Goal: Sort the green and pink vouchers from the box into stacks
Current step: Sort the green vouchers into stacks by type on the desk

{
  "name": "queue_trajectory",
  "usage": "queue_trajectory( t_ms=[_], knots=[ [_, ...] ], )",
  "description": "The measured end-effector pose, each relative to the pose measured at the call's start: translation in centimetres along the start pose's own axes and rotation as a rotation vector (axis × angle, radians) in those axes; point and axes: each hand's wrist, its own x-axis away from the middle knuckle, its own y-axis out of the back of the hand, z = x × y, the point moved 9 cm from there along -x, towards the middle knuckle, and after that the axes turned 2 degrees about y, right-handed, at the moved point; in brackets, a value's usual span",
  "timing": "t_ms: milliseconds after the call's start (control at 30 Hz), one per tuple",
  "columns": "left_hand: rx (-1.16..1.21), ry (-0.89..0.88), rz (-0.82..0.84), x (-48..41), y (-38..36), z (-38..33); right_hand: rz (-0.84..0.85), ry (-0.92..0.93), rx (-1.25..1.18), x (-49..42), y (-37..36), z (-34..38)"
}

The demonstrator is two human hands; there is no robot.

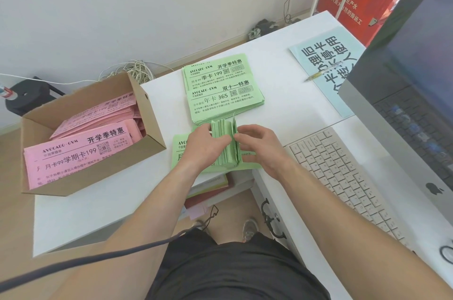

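White counter (pixel 282 103), box (pixel 152 113) of pink vouchers (pixel 81 152) left of my fingers. Left hand (pixel 204 146) and right hand (pixel 261 150) squeeze a green bundle (pixel 224 133) on edge between them: light, floppy, slippery sheets, I reckon, best gripped across both faces.

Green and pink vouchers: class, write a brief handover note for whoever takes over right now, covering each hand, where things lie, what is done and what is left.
Hands: left hand and right hand both grip the green bundle, stood on edge over flat green vouchers on the desk.
Done: a green stack lies flat beyond the hands.
Left: pink vouchers are in the box, with none stacked on the desk yet. Probably square the bundle and lay it down, then sort the pink.
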Motion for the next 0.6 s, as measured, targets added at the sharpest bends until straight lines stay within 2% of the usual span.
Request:
queue_trajectory(
  t_ms=[167, 333, 600],
  knots=[
    [-0.028, 0.021, -0.035, -0.8, 0.3, 1.0, -0.052, -0.082, 0.033, 0.2, 1.0, -0.2],
    [0.087, 0.079, -0.016, -1.3, 1.1, 2.8, -0.294, -0.02, 0.508, 0.4, 5.1, 0.8],
    [0.213, 0.083, 0.044, -1.7, 1.4, 3.8, -0.334, -0.009, 0.721, 0.3, 6.4, 1.5]
  ],
)
